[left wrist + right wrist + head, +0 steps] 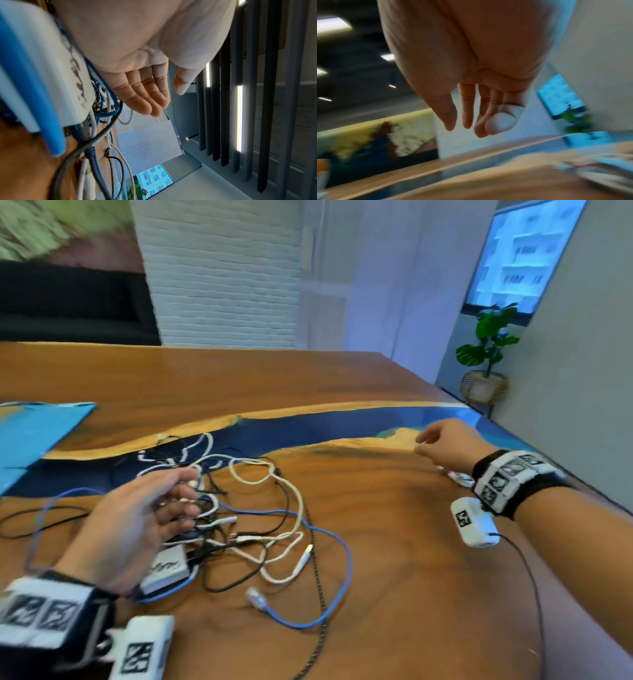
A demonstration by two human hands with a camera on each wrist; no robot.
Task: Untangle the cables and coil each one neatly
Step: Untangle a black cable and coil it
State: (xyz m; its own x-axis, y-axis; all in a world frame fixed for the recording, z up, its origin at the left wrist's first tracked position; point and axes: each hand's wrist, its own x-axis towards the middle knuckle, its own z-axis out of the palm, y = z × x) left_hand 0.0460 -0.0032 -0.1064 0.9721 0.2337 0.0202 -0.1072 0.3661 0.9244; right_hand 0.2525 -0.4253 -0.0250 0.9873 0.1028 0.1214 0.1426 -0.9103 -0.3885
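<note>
Surface: wooden surface with a blue band running across it; potted plant by the wall.
Cables: tangled cables in white, blue and black, with a white adapter box among them.
Left grip: left hand released, fingers straight, palm up, over the tangle's left side.
Right grip: right hand loosely curled, grasping nothing visible, well right of the tangle.

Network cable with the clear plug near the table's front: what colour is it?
Blue. The network cable and its clear plug show best in the head view.
</note>
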